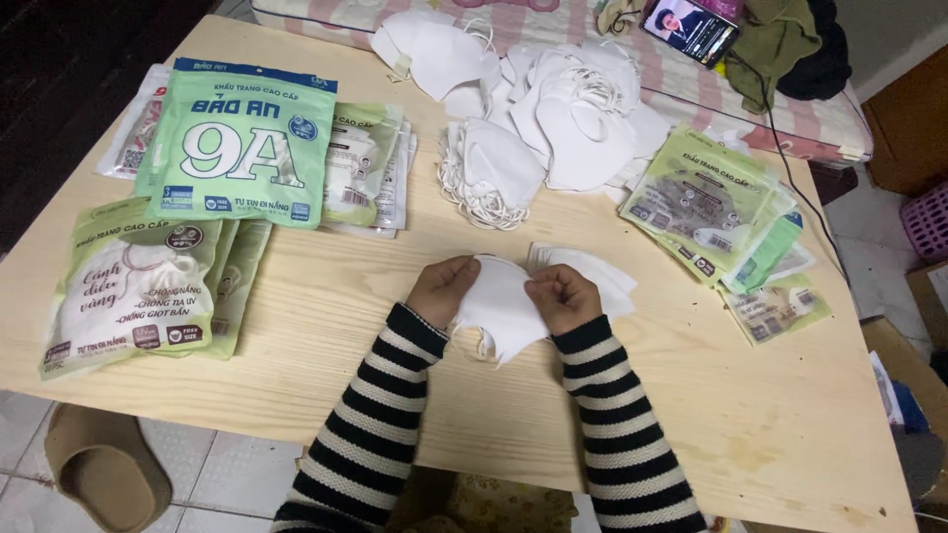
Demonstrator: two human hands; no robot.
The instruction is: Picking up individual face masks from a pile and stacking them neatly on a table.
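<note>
My left hand (441, 289) and right hand (563, 296) pinch one white mask (501, 308), fingers closed on its edges, keeping it flat | loose mask pile (538, 118) beyond my fingertips | green packets (237, 138) left of them

A large green and white flat pouch (240, 143) lies in the upper left of the frame, on top of a stack of paler green packets (370, 163). Below it, at left, sit light green packets (133, 286) with a dark round label. At right, a fanned pile of yellow-green packets (706, 202) lies. At the top right, a lit phone screen (689, 28) rests.
</note>
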